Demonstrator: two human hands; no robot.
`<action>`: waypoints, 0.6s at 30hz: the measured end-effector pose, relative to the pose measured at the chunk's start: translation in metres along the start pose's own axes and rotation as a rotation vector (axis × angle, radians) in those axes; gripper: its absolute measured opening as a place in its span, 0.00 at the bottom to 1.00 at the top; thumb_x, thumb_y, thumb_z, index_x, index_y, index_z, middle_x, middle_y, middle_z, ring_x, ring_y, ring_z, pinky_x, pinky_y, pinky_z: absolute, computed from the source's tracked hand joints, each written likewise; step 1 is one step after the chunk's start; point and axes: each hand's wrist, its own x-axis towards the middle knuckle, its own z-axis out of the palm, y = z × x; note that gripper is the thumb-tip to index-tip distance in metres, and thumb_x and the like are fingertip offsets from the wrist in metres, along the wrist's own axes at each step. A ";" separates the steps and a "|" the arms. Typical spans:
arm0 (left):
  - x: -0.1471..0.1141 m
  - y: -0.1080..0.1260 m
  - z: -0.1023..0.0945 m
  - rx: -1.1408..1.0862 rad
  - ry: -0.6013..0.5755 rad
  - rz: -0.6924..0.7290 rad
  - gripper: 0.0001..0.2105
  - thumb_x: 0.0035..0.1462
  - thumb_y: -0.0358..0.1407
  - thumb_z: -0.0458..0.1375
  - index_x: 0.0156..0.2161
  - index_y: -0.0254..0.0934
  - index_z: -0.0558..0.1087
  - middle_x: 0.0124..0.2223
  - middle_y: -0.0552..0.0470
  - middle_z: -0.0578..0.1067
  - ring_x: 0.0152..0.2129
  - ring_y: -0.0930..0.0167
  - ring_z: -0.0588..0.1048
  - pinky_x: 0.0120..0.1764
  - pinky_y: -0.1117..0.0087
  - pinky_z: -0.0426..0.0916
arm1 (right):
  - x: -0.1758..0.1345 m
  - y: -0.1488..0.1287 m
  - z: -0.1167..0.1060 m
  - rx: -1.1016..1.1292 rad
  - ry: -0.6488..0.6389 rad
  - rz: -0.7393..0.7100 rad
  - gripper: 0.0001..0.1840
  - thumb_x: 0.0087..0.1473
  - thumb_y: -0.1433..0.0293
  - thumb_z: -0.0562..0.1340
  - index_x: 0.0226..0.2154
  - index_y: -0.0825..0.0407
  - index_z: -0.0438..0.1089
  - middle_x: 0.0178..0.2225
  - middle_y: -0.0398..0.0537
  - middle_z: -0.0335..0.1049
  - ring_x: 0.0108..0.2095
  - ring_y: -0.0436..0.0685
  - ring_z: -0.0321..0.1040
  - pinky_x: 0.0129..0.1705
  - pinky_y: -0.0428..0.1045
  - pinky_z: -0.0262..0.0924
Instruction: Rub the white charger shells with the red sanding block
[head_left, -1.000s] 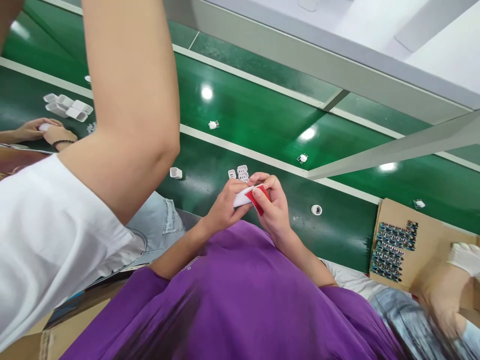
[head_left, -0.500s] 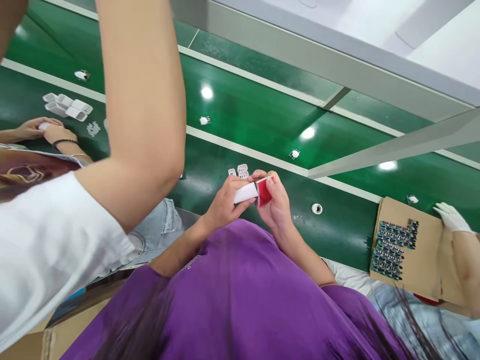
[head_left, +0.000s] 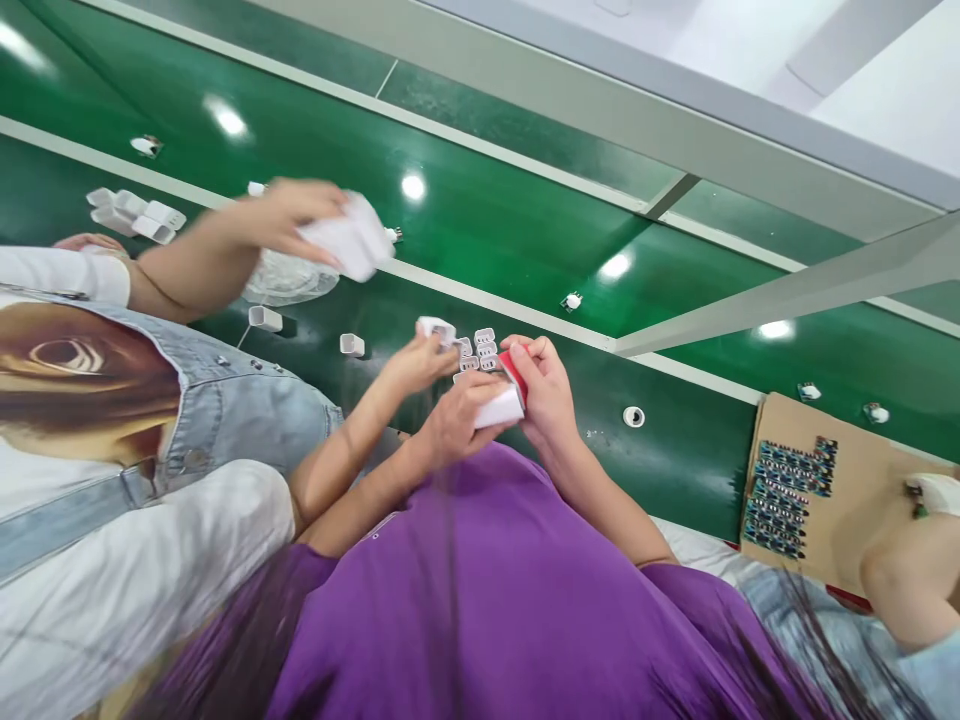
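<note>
Held low in front of my purple shirt is a white box-shaped plastic housing, with the fingers of my left hand wrapped round it. My right hand pinches a flat red piece against the housing's right end; its exact kind I cannot make out. Just beyond my hands, several small white plastic covers with slots lie on the green bench. Close beside my left hand, a co-worker's hand holds a white plastic part.
The co-worker's other hand carries blurred white housings over the green bench. White housings stand at left. A tape-like white ring lies right, near cardboard bearing circuit boards. Small boards sit along the green strip.
The co-worker's raised arm at left has come down, bringing white parts near the covers. The red piece has shifted slightly left and tilted. Small boards on the green strip have moved left.
</note>
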 end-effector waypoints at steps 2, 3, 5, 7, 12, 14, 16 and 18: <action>0.002 0.003 -0.002 -0.014 0.022 -0.018 0.18 0.65 0.39 0.57 0.57 0.41 0.62 0.46 0.47 0.75 0.42 0.65 0.76 0.45 0.60 0.74 | 0.003 -0.006 -0.002 0.110 0.025 0.121 0.22 0.46 0.59 0.73 0.24 0.49 0.60 0.37 0.41 0.74 0.34 0.49 0.71 0.37 0.47 0.69; 0.003 0.004 -0.004 -0.027 0.035 -0.034 0.18 0.65 0.40 0.57 0.56 0.41 0.62 0.45 0.47 0.75 0.43 0.65 0.76 0.46 0.60 0.74 | 0.003 -0.009 -0.003 0.154 0.013 0.149 0.22 0.45 0.58 0.73 0.24 0.49 0.61 0.37 0.41 0.74 0.35 0.50 0.72 0.36 0.46 0.69; 0.004 0.005 -0.009 -0.061 0.061 -0.077 0.16 0.65 0.39 0.57 0.56 0.41 0.62 0.44 0.47 0.76 0.42 0.66 0.76 0.45 0.61 0.74 | -0.001 -0.015 -0.004 0.206 -0.042 0.146 0.21 0.46 0.56 0.73 0.26 0.48 0.62 0.40 0.42 0.75 0.41 0.53 0.74 0.36 0.47 0.70; 0.004 0.006 -0.015 -0.091 0.068 -0.096 0.15 0.66 0.39 0.56 0.55 0.40 0.62 0.44 0.47 0.76 0.43 0.66 0.76 0.44 0.62 0.74 | -0.010 -0.019 -0.002 0.164 -0.132 0.086 0.21 0.48 0.55 0.72 0.25 0.48 0.62 0.42 0.44 0.75 0.46 0.55 0.73 0.40 0.49 0.71; -0.003 0.003 -0.026 -0.085 0.031 -0.089 0.14 0.67 0.39 0.54 0.55 0.40 0.62 0.45 0.46 0.76 0.42 0.66 0.76 0.43 0.61 0.74 | -0.033 -0.013 0.019 -0.206 -0.193 -0.197 0.17 0.52 0.60 0.70 0.26 0.49 0.63 0.42 0.46 0.74 0.46 0.56 0.72 0.52 0.55 0.67; -0.007 0.002 -0.026 -0.093 0.010 -0.094 0.15 0.67 0.39 0.54 0.56 0.40 0.62 0.46 0.45 0.75 0.44 0.65 0.76 0.44 0.60 0.73 | -0.035 -0.008 0.028 -0.253 -0.116 -0.247 0.16 0.54 0.60 0.68 0.27 0.48 0.62 0.40 0.45 0.73 0.43 0.55 0.72 0.51 0.55 0.67; -0.010 0.003 -0.025 -0.081 0.016 -0.105 0.16 0.66 0.40 0.54 0.56 0.39 0.62 0.47 0.44 0.75 0.44 0.64 0.76 0.44 0.60 0.73 | -0.032 -0.003 0.032 -0.231 -0.061 -0.249 0.17 0.54 0.60 0.68 0.26 0.48 0.61 0.39 0.44 0.72 0.41 0.53 0.72 0.49 0.53 0.67; -0.011 0.005 -0.023 -0.058 0.039 -0.112 0.17 0.66 0.40 0.55 0.56 0.39 0.62 0.46 0.44 0.75 0.43 0.64 0.76 0.44 0.60 0.73 | -0.027 -0.001 0.031 -0.158 -0.021 -0.175 0.18 0.52 0.60 0.69 0.26 0.48 0.60 0.37 0.42 0.72 0.39 0.52 0.72 0.46 0.50 0.68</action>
